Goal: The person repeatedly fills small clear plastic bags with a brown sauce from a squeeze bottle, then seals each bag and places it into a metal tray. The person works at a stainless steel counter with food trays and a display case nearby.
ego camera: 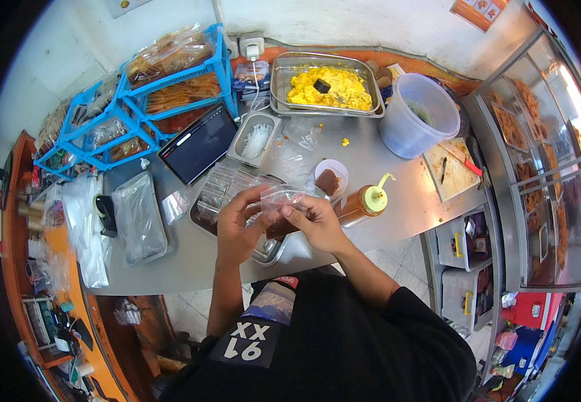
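Both of my hands grip a small clear zip bag over the near edge of the table. My left hand pinches its left side, and my right hand pinches its right side. Dark reddish-brown matter shows in the lower part of the bag. Under my hands stands a metal tray with many small filled clear bags. Beyond my right hand lies a white lid or dish with brown powder. A squeeze bottle of orange-brown sauce, with a yellow-green cap, lies or leans beside that hand.
Behind are a tablet, a metal container of small white items, a tray of yellow food and a plastic bucket. A knife lies on a cutting board at right. Plastic bags and a tape dispenser are left.
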Tool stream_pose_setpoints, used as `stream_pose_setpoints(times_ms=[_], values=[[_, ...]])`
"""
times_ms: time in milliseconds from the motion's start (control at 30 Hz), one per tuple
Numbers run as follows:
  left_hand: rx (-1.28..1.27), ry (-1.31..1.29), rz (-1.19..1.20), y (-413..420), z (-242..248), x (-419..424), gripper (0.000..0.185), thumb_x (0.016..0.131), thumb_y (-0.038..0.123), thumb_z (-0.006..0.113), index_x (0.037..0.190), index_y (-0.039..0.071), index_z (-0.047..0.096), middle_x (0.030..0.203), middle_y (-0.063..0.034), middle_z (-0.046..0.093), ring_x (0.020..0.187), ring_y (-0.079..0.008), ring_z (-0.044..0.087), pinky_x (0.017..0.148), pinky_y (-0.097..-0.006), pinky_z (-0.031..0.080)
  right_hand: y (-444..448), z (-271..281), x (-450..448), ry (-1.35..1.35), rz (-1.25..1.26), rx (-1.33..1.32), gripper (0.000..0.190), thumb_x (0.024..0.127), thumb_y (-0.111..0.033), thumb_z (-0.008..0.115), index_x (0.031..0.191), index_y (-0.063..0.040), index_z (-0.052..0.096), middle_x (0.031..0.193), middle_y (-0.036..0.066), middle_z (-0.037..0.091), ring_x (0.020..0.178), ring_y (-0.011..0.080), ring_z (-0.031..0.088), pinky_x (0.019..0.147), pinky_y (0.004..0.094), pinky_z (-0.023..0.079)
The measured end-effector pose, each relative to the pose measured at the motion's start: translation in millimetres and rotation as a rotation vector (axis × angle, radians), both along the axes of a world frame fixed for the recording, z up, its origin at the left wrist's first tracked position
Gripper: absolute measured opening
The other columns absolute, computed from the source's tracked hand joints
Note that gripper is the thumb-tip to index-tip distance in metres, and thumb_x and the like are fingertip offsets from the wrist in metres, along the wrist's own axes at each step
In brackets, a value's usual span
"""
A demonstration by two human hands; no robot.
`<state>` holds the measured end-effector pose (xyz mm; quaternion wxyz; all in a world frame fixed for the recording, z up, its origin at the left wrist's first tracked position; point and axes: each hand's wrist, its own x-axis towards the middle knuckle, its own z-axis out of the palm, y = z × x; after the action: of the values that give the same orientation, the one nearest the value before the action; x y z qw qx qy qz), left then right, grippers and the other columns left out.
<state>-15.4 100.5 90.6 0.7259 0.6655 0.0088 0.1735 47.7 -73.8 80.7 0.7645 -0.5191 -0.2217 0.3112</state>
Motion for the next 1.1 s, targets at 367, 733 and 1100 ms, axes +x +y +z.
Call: stream_pose_setpoints(times_ms=[367,733,1100], values=[[-0.055,-0.030,0.127,6.7,6.1,-7.6,0.013,0.096,0.008,0.069,0.101,-0.004,0.071,0.092,-0.0074,0.072,0.082,-0.0100,0.066,0.075,-0.0232,0.053,8.1,14.7,17.1,-0.544,-0.296,-0.201,0.014,0.097,-0.007,0.068,0.108,0.001,0.069,0.096,0.006,0.071,0.087,0.0092,0.065,0.081,0.0260,0.052],[0.170,-0.015,0.007,8.0,-29.5,-48.6,0.012,0.092,0.008,0.072,0.099,-0.002,0.071,0.086,-0.0073,0.071,0.077,-0.0110,0.065,0.070,-0.0250,0.051,-3.4,-1.0,-24.5,-0.583,-0.115,-0.282,0.010,0.091,-0.010,0.072,0.094,-0.001,0.072,0.086,0.014,0.071,0.077,0.0270,0.070,0.070,0.0333,0.053],[0.631,0.295,0.200,15.5,-136.3,-67.3,0.027,0.086,0.015,0.075,0.108,0.002,0.067,0.097,-0.0165,0.068,0.088,-0.0333,0.067,0.079,-0.0414,0.053,31.7,-147.7,-61.1,-0.166,-0.104,-0.566,0.008,0.094,-0.004,0.060,0.100,0.001,0.060,0.087,0.018,0.071,0.081,0.0349,0.071,0.072,0.0408,0.055]])
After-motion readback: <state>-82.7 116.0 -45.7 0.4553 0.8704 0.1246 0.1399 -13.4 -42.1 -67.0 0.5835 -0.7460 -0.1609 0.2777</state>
